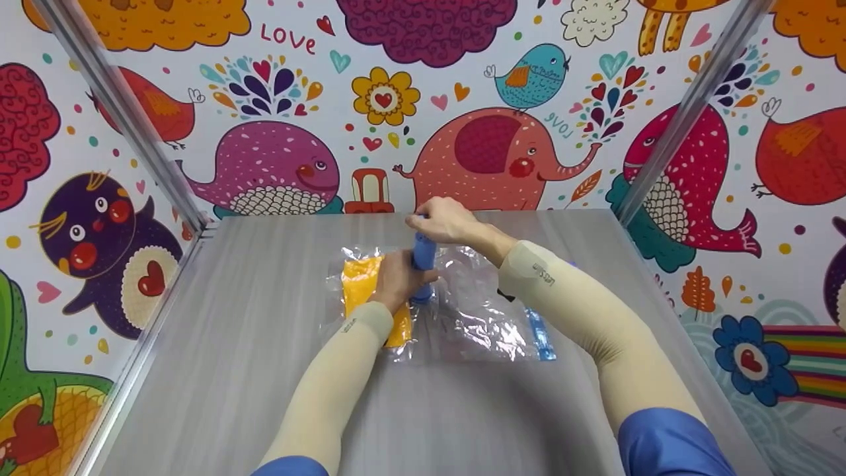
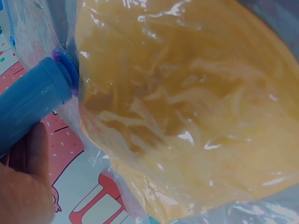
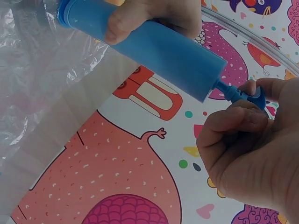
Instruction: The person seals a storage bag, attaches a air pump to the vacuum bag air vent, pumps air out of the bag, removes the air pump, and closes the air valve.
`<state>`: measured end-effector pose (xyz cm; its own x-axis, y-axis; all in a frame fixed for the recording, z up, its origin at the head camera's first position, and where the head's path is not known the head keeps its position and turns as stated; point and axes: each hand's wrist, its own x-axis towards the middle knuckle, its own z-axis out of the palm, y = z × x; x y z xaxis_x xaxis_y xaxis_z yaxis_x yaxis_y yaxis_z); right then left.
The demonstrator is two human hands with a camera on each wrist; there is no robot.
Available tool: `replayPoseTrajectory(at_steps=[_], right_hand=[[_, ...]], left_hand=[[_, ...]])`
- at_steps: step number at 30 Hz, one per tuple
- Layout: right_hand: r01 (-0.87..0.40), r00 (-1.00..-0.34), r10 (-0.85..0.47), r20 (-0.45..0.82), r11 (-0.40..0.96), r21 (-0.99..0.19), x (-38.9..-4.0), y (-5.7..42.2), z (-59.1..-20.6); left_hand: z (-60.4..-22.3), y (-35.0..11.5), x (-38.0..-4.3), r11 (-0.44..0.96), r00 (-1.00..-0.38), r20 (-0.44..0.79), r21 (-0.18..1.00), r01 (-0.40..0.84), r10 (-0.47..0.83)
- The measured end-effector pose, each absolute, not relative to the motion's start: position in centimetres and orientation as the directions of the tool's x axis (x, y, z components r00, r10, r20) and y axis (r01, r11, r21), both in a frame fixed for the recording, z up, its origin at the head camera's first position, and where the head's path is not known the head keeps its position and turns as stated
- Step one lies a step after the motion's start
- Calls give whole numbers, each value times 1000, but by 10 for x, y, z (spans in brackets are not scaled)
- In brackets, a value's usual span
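Observation:
A blue hand pump (image 3: 154, 53) stands upright over a clear plastic vacuum bag (image 1: 486, 304) on the table. Around its barrel curl the fingers of my left hand (image 1: 402, 277). My right hand (image 1: 449, 221) grips the pump's handle (image 3: 257, 99) at the top, with a short length of rod showing below it. The pump's lower end meets a round valve (image 2: 67, 70) on the bag, seen in the left wrist view. Inside the bag's left part lies a folded yellow cloth (image 2: 187, 102), partly behind my left hand and forearm.
A blue strip (image 1: 542, 334) runs along the bag's right edge, partly under my right forearm. The grey wood-grain table (image 1: 264, 277) is bounded by printed walls and metal posts (image 1: 687, 112) at the back corners.

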<state>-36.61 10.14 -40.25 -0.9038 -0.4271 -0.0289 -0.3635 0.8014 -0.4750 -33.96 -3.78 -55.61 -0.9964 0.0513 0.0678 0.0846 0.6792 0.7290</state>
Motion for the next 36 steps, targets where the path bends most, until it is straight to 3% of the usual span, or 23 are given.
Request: replayPoseTrajectory(at_steps=[26,36], right_hand=[[-394,-889,-457,-22,789,-471,-364,101,-406],[-310,-916,-397,-56,789,-531,-359,103,-392]], left_hand=[[-558,-40,-342,650,-997,59,756,79,53],[-559,-41,-339,651,-997,46,755,72,57]])
